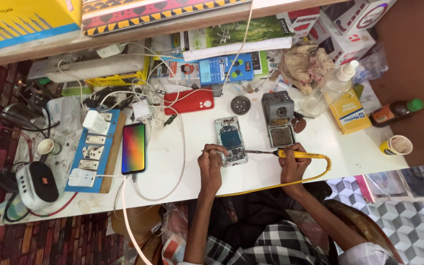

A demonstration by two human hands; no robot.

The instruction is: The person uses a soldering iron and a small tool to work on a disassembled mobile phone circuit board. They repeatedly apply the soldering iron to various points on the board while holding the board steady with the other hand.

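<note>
Opened phone, back off and board bared, lying mid-bench on the white table. Left hand curled at its lower edge, seemingly pinching something thin. Right hand gripping a yellow soldering iron, tip at the phone's right side. Soldering under way, judged unfinished; casing not refitted. Iron stand just behind, red cover and lit phone leftward.

Lit phone (charging), red case, paper cup

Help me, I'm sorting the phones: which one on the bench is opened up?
The phone under the left hand, its insides bared; the other phone shows a lit rainbow screen.
</note>
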